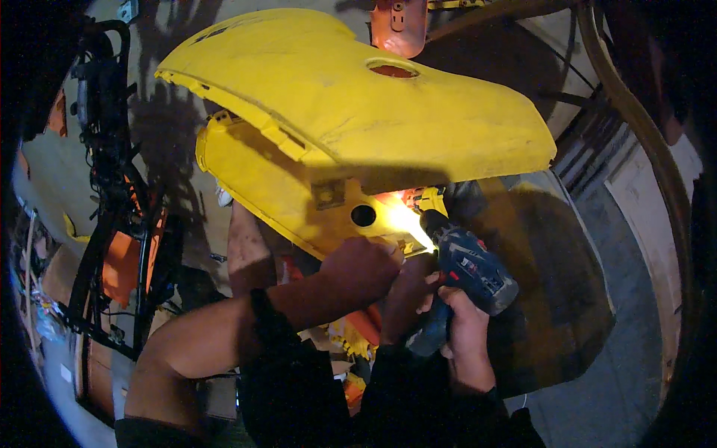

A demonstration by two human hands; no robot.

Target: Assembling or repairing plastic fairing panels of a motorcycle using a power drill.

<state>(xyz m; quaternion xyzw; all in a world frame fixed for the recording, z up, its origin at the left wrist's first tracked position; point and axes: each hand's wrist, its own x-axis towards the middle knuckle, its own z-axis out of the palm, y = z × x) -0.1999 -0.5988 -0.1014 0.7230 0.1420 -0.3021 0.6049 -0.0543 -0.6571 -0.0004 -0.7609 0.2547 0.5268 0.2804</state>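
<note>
Broadly, from the head view, I log these items, largest first:

1. Yellow body panel (pixel 358 97): a large moulded plastic shell with one oval hole near its top, tilted across the upper middle of the frame and overhanging the work.
2. Lower yellow panel (pixel 284 194): tucked under the big shell, with a round hole and a small square fitting; its lower edge is lit by a bright glare just at the drill's nose.
3. Black and orange frame (pixel 119 224): standing at far left, well apart from both hands, hung with cables.
4. Cordless drill (pixel 467 269): blue and black, just right of centre, nose pointed up-left into the lit spot at the lower panel's edge.
5. Left hand (pixel 362 269): curled into a fist and pressed against the underside of the lower panel, beside the drill's nose; whether anything sits inside the fist I cannot tell.
6. Right hand (pixel 459 328): fingers wrapped tight around the drill's handle.

I judge that a fastener at the panel's edge is being driven or drawn; the next move calls for holding the bit square while the left hand braces the panel.
</note>
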